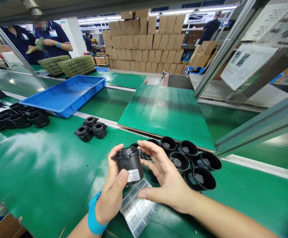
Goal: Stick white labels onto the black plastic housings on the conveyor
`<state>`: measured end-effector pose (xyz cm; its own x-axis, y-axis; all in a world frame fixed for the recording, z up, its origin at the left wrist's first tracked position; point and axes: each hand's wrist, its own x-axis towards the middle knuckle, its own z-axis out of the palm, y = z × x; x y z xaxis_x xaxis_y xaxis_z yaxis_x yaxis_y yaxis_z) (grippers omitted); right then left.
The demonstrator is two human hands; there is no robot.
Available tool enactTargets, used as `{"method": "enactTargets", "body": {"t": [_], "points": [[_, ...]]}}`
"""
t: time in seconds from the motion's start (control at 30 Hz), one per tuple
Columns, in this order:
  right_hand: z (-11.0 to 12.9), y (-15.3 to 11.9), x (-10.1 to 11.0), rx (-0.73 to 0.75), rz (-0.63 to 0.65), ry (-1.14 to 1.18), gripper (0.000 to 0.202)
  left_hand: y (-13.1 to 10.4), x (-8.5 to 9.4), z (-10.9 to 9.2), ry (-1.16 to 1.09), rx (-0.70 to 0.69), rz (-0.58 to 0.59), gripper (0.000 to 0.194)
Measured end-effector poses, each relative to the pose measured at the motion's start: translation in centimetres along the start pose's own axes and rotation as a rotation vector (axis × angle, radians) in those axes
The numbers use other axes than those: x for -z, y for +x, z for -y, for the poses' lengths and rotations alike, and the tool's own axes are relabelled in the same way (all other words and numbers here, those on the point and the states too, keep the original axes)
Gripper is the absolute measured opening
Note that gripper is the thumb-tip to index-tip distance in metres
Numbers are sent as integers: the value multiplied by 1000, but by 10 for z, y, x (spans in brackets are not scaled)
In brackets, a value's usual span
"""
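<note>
My left hand [112,195] has its grip closed around a black plastic cylindrical housing [130,163], thumb pressed on the white label [133,175] stuck to its smooth side, holding it upright just above the surface [42,172]. My right hand [165,178] is spread open beside it, fingertips at the housing's ribbed top rim, holding nothing that I can make out. Under both hands lies a glossy sheet of labels [136,210], flat on the green matte surface. Just right of my right hand, 5 open round black cups [199,178] crowd together, leaving little room on that side. To the left the surface is open up to 3 flanged black caps [91,129], well apart from my hands. Beyond the metal rail sits a flat green board [163,112], its near edge just behind the cups. A blue plastic tray [64,96] and more black parts [15,117] lie far left.
</note>
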<state>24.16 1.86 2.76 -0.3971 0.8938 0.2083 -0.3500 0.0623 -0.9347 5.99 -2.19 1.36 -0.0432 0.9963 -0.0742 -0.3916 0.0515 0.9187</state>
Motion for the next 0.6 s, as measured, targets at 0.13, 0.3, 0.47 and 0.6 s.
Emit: {"method": "enactTargets", "body": {"t": [0.13, 0.3, 0.47, 0.6], "points": [[-1, 3, 6, 83, 55, -286, 72, 1, 0, 2, 14, -23, 97, 71], [-7, 0, 8, 447, 22, -654, 78, 4, -6, 4, 188, -120, 116, 76], [-10, 0, 9, 463, -18, -714, 76, 5, -3, 4, 139, -3, 146, 68], [-11, 4, 11, 369, -72, -642, 76, 6, 8, 5, 51, 42, 174, 60]]}}
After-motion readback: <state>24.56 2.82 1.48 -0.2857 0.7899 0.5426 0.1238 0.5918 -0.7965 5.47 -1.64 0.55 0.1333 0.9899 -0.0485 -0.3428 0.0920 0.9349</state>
